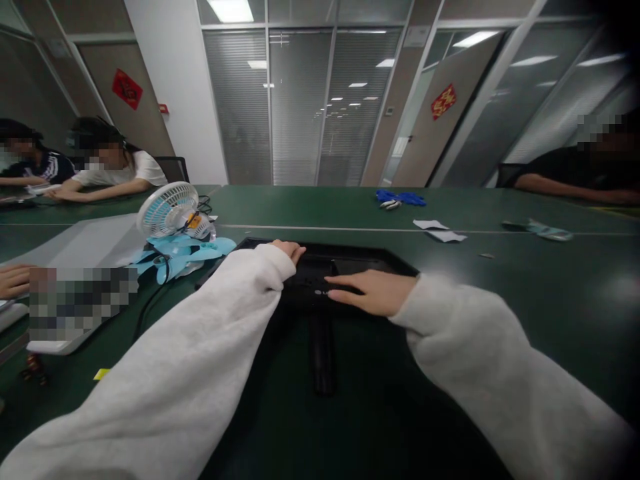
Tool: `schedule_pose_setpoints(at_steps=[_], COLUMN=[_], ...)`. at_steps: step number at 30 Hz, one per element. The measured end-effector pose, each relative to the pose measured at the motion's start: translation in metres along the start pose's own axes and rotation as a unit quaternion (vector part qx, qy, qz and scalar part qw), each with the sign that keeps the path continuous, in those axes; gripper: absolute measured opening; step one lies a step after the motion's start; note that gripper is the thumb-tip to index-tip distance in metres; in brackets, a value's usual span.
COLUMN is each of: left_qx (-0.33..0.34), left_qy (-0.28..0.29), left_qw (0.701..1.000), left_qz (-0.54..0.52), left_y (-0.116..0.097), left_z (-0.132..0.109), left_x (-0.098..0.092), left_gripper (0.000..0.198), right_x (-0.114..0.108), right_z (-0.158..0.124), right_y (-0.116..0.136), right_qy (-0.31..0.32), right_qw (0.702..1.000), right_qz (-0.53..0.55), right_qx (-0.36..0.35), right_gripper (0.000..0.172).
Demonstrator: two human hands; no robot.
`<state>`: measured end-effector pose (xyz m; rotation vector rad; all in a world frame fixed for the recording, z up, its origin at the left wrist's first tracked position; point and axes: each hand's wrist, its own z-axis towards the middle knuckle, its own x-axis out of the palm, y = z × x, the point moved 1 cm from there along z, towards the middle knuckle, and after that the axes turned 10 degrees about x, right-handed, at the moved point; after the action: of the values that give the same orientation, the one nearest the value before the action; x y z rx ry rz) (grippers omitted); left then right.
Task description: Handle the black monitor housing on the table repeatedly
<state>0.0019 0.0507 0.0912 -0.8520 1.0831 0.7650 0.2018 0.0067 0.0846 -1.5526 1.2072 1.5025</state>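
A black monitor (360, 257) lies flat on the green table, a pale logo on the casing that faces up. Its dark stand post (323, 357) points towards me. My left hand (290, 251) rests at the upper left part of the casing, fingers stretched out; the white sleeve hides some of it. Lower and to the right, my right hand (373, 291) reaches over the casing beside the logo, its fingers straight and apart. Neither hand shows anything held. Whether the right fingertips touch the casing, I cannot tell.
A white desk fan (170, 212) stands behind loose light-blue blades (187, 255) at the left. Another person's hand (17, 281) is at the left edge. Blue gloves or cloth (400, 198) and white papers (440, 231) lie farther back. Other people sit around the table.
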Motion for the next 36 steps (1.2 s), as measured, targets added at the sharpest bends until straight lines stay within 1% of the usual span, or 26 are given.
schedule_pose_setpoints(at_steps=[1, 3, 5, 6, 9, 12, 14, 15, 17, 19, 21, 22, 23, 25, 27, 28, 32, 34, 36], left_qx=[-0.006, -0.020, -0.025, -0.020, 0.014, 0.063, 0.104, 0.126, 0.169, 0.201, 0.209, 0.200, 0.182, 0.131, 0.085, 0.068, 0.018, -0.002, -0.011], left_qy=[-0.009, -0.051, -0.105, -0.128, -0.182, -0.269, -0.321, -0.338, -0.351, -0.347, -0.315, -0.285, -0.244, -0.149, -0.076, -0.057, -0.036, -0.030, -0.025], left_qw=[1.000, 0.998, 0.994, 0.992, 0.981, 0.955, 0.932, 0.922, 0.905, 0.900, 0.912, 0.925, 0.943, 0.973, 0.988, 0.991, 0.996, 0.998, 0.999], left_qz=[0.003, -0.006, -0.014, -0.006, 0.067, 0.111, 0.131, 0.145, 0.169, 0.173, 0.159, 0.148, 0.137, 0.119, 0.108, 0.105, 0.081, 0.060, 0.037], left_y=[0.004, 0.010, 0.010, 0.007, -0.001, -0.002, 0.003, 0.006, 0.012, 0.018, 0.024, 0.028, 0.031, 0.038, 0.043, 0.046, 0.054, 0.058, 0.060], left_z=[-0.002, -0.014, -0.027, -0.033, -0.048, -0.062, -0.074, -0.079, -0.090, -0.097, -0.100, -0.100, -0.099, -0.096, -0.094, -0.093, -0.091, -0.090, -0.089], left_x=[-0.001, -0.009, -0.020, -0.025, -0.037, -0.042, -0.041, -0.039, -0.031, -0.020, -0.005, 0.003, 0.012, 0.029, 0.043, 0.048, 0.059, 0.061, 0.063], left_gripper=[0.029, 0.035, 0.038, 0.039, 0.041, 0.042, 0.039, 0.037, 0.031, 0.028, 0.030, 0.033, 0.036, 0.041, 0.042, 0.041, 0.042, 0.044, 0.044], right_x=[0.005, 0.014, 0.020, 0.022, 0.025, 0.025, 0.026, 0.027, 0.028, 0.030, 0.030, 0.030, 0.030, 0.030, 0.029, 0.028, 0.031, 0.032, 0.034], right_z=[-0.012, -0.029, -0.035, -0.036, -0.034, -0.034, -0.034, -0.034, -0.033, -0.031, -0.028, -0.026, -0.024, -0.020, -0.017, -0.015, -0.012, -0.016, -0.024], right_y=[-0.001, 0.001, 0.004, 0.006, 0.007, 0.005, 0.003, 0.003, 0.002, 0.001, -0.001, -0.003, -0.007, -0.017, -0.033, -0.043, -0.096, -0.124, -0.146], right_qy=[-0.014, -0.073, -0.123, -0.136, -0.144, -0.147, -0.146, -0.145, -0.148, -0.156, -0.165, -0.166, -0.167, -0.167, -0.166, -0.164, -0.158, -0.179, -0.198], right_qw=[1.000, 0.997, 0.992, 0.990, 0.989, 0.988, 0.988, 0.988, 0.986, 0.983, 0.979, 0.977, 0.974, 0.966, 0.953, 0.946, 0.911, 0.879, 0.851], right_qz=[0.010, 0.019, 0.011, 0.005, -0.010, -0.012, -0.016, -0.019, -0.026, -0.032, -0.037, -0.039, -0.041, -0.046, -0.050, -0.051, -0.036, -0.029, -0.030], right_qx=[0.009, 0.031, 0.041, 0.041, 0.037, 0.042, 0.049, 0.054, 0.067, 0.090, 0.117, 0.132, 0.148, 0.194, 0.249, 0.276, 0.380, 0.442, 0.486], right_gripper=[0.067, 0.063, 0.060, 0.060, 0.061, 0.060, 0.061, 0.062, 0.063, 0.065, 0.066, 0.067, 0.068, 0.072, 0.077, 0.080, 0.090, 0.092, 0.096])
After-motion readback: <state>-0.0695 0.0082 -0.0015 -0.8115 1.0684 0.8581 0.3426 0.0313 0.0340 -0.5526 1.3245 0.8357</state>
